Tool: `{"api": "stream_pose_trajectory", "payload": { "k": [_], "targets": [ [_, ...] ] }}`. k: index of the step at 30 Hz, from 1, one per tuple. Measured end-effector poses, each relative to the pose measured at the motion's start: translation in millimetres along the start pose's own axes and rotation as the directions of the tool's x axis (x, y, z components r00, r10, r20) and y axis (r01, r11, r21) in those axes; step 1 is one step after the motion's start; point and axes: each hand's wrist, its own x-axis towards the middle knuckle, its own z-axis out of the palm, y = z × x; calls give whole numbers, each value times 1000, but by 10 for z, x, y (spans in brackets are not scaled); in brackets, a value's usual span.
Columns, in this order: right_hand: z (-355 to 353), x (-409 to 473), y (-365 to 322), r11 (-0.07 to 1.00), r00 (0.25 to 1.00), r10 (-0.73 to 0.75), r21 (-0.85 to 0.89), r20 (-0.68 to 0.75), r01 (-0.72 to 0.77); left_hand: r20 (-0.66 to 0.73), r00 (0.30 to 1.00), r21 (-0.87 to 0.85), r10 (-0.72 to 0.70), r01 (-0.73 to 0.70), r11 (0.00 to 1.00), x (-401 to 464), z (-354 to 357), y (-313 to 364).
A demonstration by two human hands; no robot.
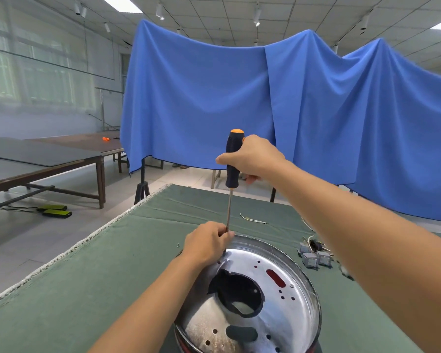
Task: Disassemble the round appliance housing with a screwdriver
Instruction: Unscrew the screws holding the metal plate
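Round housing [278, 301] at near edge of green-clothed desk [112, 263]. Right grip [252, 159] wrapped round upright screwdriver [233, 161]; left grip [208, 242] pinching shaft at rim. Small metal blocks [315, 256], loose wires [253, 220] beside; blue drape [316, 110] behind.

Blue drape [239, 98] behind, brown tables [61, 159] left, tiled ceiling [214, 8].

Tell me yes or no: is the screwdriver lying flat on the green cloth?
No. The screwdriver stands upright, its handle held by the right hand and its shaft pinched by the left hand above the round housing.
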Motion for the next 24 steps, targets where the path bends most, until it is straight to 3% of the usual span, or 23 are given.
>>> {"api": "stream_pose_trajectory", "payload": {
  "k": [3,7,11,14,17,20,22,24],
  "targets": [
    [-73,52,-58,996,1000,-8,-87,-30,5,-4,1000,12,19,-19,1000,15,-1,-4],
    [-180,141,-232,969,974,-101,-243,-201,50,-16,999,32,48,-47,998,38,7,-15],
    [-82,188,-371,854,982,-120,-519,-149,26,-31,998,14,53,-53,999,37,5,-30],
    [-30,241,-422,819,986,-118,-574,-119,29,-28,998,8,60,-60,998,26,2,-30],
    [-103,276,-397,849,989,-149,-515,-16,120,-1,999,1,54,-54,999,20,-15,-27],
    [-236,251,-383,897,960,-159,-372,232,239,20,1000,6,25,-25,1000,20,-24,-28],
    [-318,206,-423,936,912,-140,-248,386,249,18,1000,27,11,-11,1000,23,-28,-22],
    [-365,166,-480,941,897,-101,-252,430,226,21,1000,38,-1,1,999,24,-26,-21]
  ]
}}
